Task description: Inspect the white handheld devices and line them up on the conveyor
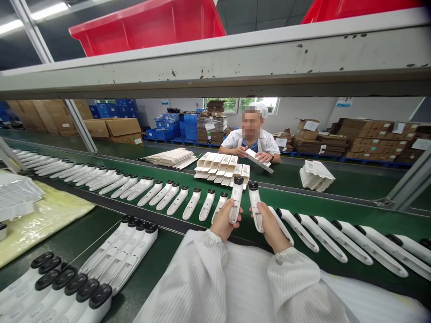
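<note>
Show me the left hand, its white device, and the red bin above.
Left hand [225,220]: head view, back of hand.
White device [236,197]: head view, upper body.
Red bin [148,27]: head view, side wall.

White wall [303,110], window [225,105], stacked cartons [373,143]

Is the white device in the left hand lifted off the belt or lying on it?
Lifted: the device stands black end up in the left hand, above the green belt, while the neighbouring devices lie flat.
</note>
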The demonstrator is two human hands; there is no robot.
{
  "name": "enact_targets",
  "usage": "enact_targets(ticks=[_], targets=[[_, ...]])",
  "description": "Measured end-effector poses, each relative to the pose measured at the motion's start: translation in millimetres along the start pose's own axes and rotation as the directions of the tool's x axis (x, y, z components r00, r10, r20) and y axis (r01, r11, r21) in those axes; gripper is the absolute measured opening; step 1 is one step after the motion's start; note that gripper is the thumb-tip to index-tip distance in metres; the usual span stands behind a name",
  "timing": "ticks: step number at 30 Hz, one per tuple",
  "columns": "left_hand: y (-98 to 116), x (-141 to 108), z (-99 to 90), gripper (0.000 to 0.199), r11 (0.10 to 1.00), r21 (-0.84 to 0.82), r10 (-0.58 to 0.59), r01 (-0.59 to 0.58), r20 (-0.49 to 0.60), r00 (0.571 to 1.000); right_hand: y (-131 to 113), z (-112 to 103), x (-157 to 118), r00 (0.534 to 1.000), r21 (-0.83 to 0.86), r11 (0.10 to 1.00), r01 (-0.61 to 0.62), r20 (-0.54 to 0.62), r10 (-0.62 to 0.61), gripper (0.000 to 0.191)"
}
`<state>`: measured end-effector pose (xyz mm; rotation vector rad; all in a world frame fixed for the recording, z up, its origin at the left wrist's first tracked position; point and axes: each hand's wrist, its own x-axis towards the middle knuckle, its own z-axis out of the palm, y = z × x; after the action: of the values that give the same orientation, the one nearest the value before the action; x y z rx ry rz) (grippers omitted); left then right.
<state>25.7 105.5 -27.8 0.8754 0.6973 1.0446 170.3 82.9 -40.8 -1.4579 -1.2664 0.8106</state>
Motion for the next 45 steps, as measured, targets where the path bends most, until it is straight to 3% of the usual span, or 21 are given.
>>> enact_targets(ticks=[2, 4, 6, 8, 10, 12, 13, 15, 16, 18, 20, 23, 25, 26, 28, 31, 33, 37, 41, 43, 45], targets=[[0.0, -2.0, 3.2, 0.037, 1.0, -0.02, -0.008, 0.009, 0.056, 0.998, 4.6, -3.5, 2.3, 0.996, -0.361, 0.932, 0.002, -0.078, -0.032, 0.036], [-0.5, -3.6, 4.9, 0.036, 1.0, -0.019, -0.013, 0.015, 0.112, 0.994, 10.9, -7.4, 4.9, 0.995, -0.668, 0.743, -0.031, -0.09, -0.039, 0.032], [-1.7, -4.6, 5.7, 0.037, 1.0, -0.007, -0.02, 0.021, 0.153, 0.988, 13.7, -10.2, 7.0, 0.991, -0.779, 0.625, -0.039, -0.11, -0.075, 0.031], [-3.3, -5.0, 6.2, 0.039, 1.0, 0.015, -0.024, 0.022, 0.187, 0.982, 9.9, -9.8, 8.8, 0.973, -0.719, 0.695, 0.025, -0.14, -0.181, 0.037], [-4.5, -4.4, 6.1, 0.041, 0.997, 0.07, -0.04, 0.025, 0.226, 0.973, 0.9, -5.3, 10.1, 0.967, -0.5, 0.852, 0.157, -0.099, -0.236, 0.044], [-4.4, -2.5, 3.9, 0.042, 0.978, 0.203, -0.088, 0.038, 0.241, 0.966, -8.2, 1.7, 10.8, 0.983, -0.248, 0.951, 0.184, 0.036, -0.18, 0.046], [-3.5, -1.1, 1.7, 0.04, 0.949, 0.313, -0.112, 0.041, 0.21, 0.971, -11.2, 5.1, 10.8, 0.987, -0.212, 0.965, 0.154, 0.081, -0.139, 0.046], [0.2, 1.8, -5.4, 0.036, 0.804, 0.594, -0.065, 0.015, 0.062, 0.996, -12.3, 9.0, 10.3, 0.996, -0.375, 0.924, 0.073, 0.066, -0.052, 0.043], [3.1, 3.0, -9.9, 0.035, 0.68, 0.733, 0.025, -0.003, -0.019, 0.999, -10.6, 9.0, 9.8, 0.999, -0.519, 0.854, 0.031, 0.025, -0.021, 0.04], [10.0, 4.2, -19.2, 0.029, 0.387, 0.922, 0.258, 0.001, -0.109, 0.96, -4.6, 5.3, 8.7, 1.0, -0.759, 0.651, -0.025, -0.012, 0.024, 0.034], [16.0, 4.6, -26.3, 0.023, 0.148, 0.987, 0.408, 0.069, -0.124, 0.904, 0.8, 0.4, 7.8, 0.999, -0.869, 0.494, -0.022, -0.006, 0.034, 0.03], [17.8, 7.0, -27.5, 0.031, -0.107, 0.971, 0.357, 0.213, -0.162, 0.92, 0.3, 2.7, 7.9, 0.991, -0.905, 0.424, 0.033, -0.024, -0.128, 0.037], [14.0, 11.0, -22.6, 0.034, -0.23, 0.937, 0.26, 0.262, -0.201, 0.945, -5.6, 14.4, 9.7, 0.979, -0.877, 0.475, 0.076, -0.024, -0.201, 0.045], [11.4, 13.3, -19.5, 0.035, -0.252, 0.925, 0.233, 0.285, -0.228, 0.945, -9.1, 22.3, 11.3, 0.985, -0.85, 0.521, 0.074, -0.018, -0.17, 0.05], [6.3, 16.7, -14.6, 0.038, -0.185, 0.926, 0.224, 0.328, -0.285, 0.932, -15.6, 37.8, 16.0, 1.0, -0.811, 0.585, 0.02, 0.015, -0.013, 0.059], [2.2, 16.9, -15.3, 0.037, 0.096, 0.951, 0.228, 0.295, -0.309, 0.923, -20.6, 48.4, 25.3, 0.983, -0.794, 0.602, -0.087, 0.031, 0.183, 0.063], [2.3, 14.3, -19.7, 0.028, 0.237, 0.944, 0.251, 0.232, -0.29, 0.924, -19.8, 44.3, 29.9, 0.967, -0.796, 0.596, -0.105, 0.057, 0.247, 0.063], [5.1, 10.2, -24.8, 0.021, 0.422, 0.892, 0.308, 0.161, -0.308, 0.9, -10.1, 24.9, 28.0, 0.961, -0.797, 0.596, -0.099, 0.078, 0.265, 0.051], [3.9, 8.5, -16.8, 0.024, 0.829, 0.557, 0.144, 0.036, -0.276, 0.95, 0.4, 11.8, 17.0, 0.977, -0.836, 0.548, -0.042, 0.08, 0.198, 0.04], [2.0, 6.5, -10.3, 0.026, 0.941, 0.337, 0.042, 0.038, -0.226, 0.973, 4.6, 7.2, 14.3, 0.982, -0.85, 0.525, -0.042, 0.063, 0.179, 0.042], [0.3, 4.0, -4.6, 0.027, 0.984, 0.173, -0.019, 0.049, -0.17, 0.985, 8.5, 2.0, 14.3, 0.979, -0.821, 0.563, -0.091, 0.028, 0.2, 0.04]])
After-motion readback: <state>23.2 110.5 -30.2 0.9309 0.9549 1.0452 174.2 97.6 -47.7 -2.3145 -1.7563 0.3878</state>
